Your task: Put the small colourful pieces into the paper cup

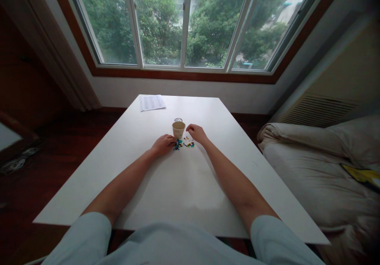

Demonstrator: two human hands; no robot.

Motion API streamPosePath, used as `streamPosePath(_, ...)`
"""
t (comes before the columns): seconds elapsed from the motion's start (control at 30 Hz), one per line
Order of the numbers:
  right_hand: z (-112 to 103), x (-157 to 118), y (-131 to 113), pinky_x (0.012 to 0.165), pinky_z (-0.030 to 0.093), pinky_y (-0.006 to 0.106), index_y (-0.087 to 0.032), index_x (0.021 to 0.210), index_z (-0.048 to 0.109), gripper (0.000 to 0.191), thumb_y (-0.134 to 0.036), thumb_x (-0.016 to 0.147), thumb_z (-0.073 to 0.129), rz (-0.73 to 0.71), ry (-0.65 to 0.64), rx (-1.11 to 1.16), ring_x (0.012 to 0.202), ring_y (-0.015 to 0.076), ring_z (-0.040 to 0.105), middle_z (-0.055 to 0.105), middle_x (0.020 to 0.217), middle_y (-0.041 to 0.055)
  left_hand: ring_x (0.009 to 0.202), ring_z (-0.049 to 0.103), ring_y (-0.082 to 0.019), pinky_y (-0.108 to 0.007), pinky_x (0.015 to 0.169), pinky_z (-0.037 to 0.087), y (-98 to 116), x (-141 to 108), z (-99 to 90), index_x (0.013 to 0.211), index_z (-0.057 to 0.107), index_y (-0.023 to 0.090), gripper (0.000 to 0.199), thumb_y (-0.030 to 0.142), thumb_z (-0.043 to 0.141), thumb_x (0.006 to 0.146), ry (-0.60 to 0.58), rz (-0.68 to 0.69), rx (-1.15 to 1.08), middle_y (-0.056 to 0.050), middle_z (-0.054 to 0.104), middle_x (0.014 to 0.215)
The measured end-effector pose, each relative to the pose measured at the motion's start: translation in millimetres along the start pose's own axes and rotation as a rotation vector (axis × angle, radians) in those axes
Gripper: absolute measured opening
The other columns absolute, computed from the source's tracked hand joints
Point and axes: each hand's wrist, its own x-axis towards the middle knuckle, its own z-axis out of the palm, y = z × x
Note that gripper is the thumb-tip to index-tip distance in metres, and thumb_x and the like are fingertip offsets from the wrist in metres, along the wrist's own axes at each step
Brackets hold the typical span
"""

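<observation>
A beige paper cup [178,130] stands upright on the white table. Right in front of it lies a pile of small blue, teal and dark beads [177,145]. To the right of that pile are scattered yellow, red, green and black beads [189,143]. My left hand [164,144] rests on the table with curled fingers at the left edge of the dark pile. Just right of the cup, my right hand [196,133] is raised slightly with its fingertips pinched together. Anything between the fingers of either hand is too small to make out.
Behind the cup lies a thin dark loop [178,119]. Printed sheets of paper [152,102] sit at the far left corner of the white table [184,185]. A cushioned seat with beige bedding [303,166] borders the right side. Beyond the table is a window [184,69].
</observation>
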Motion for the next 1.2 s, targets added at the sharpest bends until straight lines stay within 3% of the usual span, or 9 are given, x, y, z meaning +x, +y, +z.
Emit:
streamPosePath(0.2, -2, 3, -3, 0.069, 0.048, 0.024, -0.021, 0.088, 0.075, 0.026, -0.016, 0.079, 0.051, 0.118, 0.062, 0.272, 0.07, 0.0135, 0.065, 0.071, 0.076, -0.0005, 0.106, 0.066, -0.021, -0.034, 0.098, 0.05, 3, 0, -2.5, 0.105, 0.078, 0.024, 0.025, 0.019, 0.056, 0.092, -0.002, -0.043, 0.02, -0.006, 0.075, 0.112)
streamPosePath(0.4, -6, 4, -8, 0.061, 0.05, 0.023, -0.018, 0.089, 0.075, 0.024, -0.022, 0.077, 0.054, 0.228, 0.133, 0.669, 0.071, 0.0135, 0.064, 0.071, 0.081, 0.0034, 0.096, 0.064, -0.021, -0.034, 0.09, 0.05, 1, -1, -6.5, 0.1, 0.078, 0.023, 0.026, 0.019, 0.054, 0.093, 0.033, -0.179, 0.089, -0.006, 0.076, 0.101)
streamPosePath(0.57, -13, 1, -22, 0.064, 0.052, 0.022, -0.016, 0.092, 0.074, 0.023, -0.025, 0.078, 0.059, 0.248, 0.08, 0.902, 0.074, 0.0125, 0.065, 0.072, 0.086, 0.005, 0.096, 0.061, -0.022, -0.035, 0.088, 0.049, -1, -1, -6.4, 0.103, 0.077, 0.022, 0.026, 0.02, 0.053, 0.093, 0.049, -0.199, 0.1, -0.007, 0.075, 0.099)
streamPosePath(0.77, -13, -4, -38, 0.056, 0.05, 0.019, -0.017, 0.099, 0.074, 0.024, -0.03, 0.081, 0.065, 0.124, -0.072, 0.985, 0.077, 0.0137, 0.068, 0.075, 0.097, 0.0063, 0.092, 0.059, -0.022, -0.035, 0.085, 0.048, -1, -1, -5.0, 0.102, 0.077, 0.022, 0.026, 0.018, 0.053, 0.092, 0.051, -0.181, 0.118, -0.007, 0.074, 0.094)
streamPosePath(0.97, -14, -10, -45, 0.047, 0.047, 0.018, -0.023, 0.132, 0.062, 0.048, -0.035, 0.085, 0.068, 0.11, -0.182, 0.962, 0.076, 0.0153, 0.072, 0.074, 0.116, 0.0083, 0.088, 0.06, -0.021, -0.035, 0.084, 0.047, 0, 0, -7.0, 0.097, 0.079, 0.022, 0.025, 0.016, 0.055, 0.09, 0.033, -0.177, 0.141, -0.007, 0.075, 0.092)
streamPosePath(1.2, -14, -5, -37, 0.054, 0.05, 0.02, -0.019, 0.107, 0.068, 0.027, -0.035, 0.086, 0.063, 0.119, -0.053, 0.912, 0.073, 0.014, 0.071, 0.075, 0.102, 0.0068, 0.086, 0.061, -0.021, -0.034, 0.083, 0.048, 1, 2, -5.8, 0.095, 0.079, 0.023, 0.024, 0.017, 0.057, 0.089, 0.038, -0.189, 0.137, -0.006, 0.076, 0.088)
